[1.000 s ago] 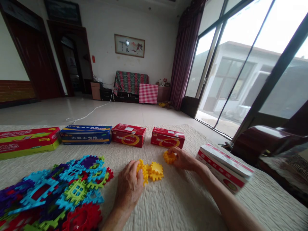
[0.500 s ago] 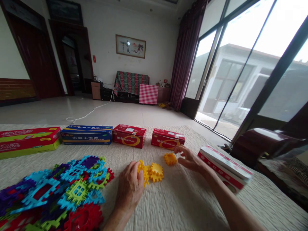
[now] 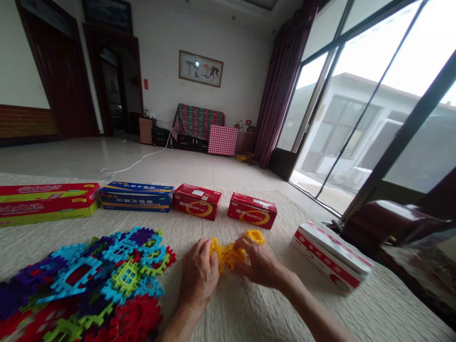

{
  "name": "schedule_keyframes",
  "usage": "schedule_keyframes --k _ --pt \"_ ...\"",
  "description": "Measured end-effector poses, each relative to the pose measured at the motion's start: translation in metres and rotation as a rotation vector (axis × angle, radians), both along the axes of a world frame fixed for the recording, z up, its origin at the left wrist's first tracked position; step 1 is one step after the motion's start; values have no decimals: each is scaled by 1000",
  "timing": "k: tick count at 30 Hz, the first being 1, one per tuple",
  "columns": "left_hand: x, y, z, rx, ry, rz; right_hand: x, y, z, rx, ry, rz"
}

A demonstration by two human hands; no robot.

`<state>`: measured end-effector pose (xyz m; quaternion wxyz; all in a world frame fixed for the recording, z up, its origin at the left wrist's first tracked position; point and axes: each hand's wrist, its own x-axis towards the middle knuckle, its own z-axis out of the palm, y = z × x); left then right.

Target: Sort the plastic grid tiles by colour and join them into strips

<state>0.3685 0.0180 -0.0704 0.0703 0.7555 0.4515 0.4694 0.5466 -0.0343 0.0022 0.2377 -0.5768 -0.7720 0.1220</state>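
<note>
My left hand (image 3: 200, 270) is closed on a yellow notched plastic building piece (image 3: 215, 248), with the thumb along its near side. My right hand (image 3: 261, 262) has its thumb and fingers around a second yellow building piece (image 3: 233, 255), right beside the first. Whether the two pieces are interlocked I cannot tell. Just past my right fingers lies another yellow piece (image 3: 256, 236). To the left of my hands spreads a pile of interlocking pieces (image 3: 126, 278) in blue, green, purple and red, several with window-like cut-outs.
Along the far part of the quilted cover (image 3: 285, 304) stand a red-and-green box (image 3: 46, 206), a blue box (image 3: 137, 197) and two red boxes (image 3: 197, 202). A white-and-red box (image 3: 329, 259) is at the right. Beyond are tiled floor and glass doors.
My right hand has moved left from beside the separate yellow piece to the yellow piece near my left hand and closed on it. The view has shifted slightly.
</note>
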Motion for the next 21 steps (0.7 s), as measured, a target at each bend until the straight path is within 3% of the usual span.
schedule_keyframes --k 5,10,13,16,21 --pt "0 0 -1 -3 14 2 4 5 -2 12 12 15" --pt "-1 1 -1 -1 10 -8 3 4 -4 -25 -16 -59" --pt "-1 1 -1 -8 16 -16 8 5 -4 9 -2 -5" --pt "-1 1 -2 -15 33 -15 28 13 -4 119 47 21" --pt "-1 3 -5 4 43 -9 76 27 -14 269 71 -83"
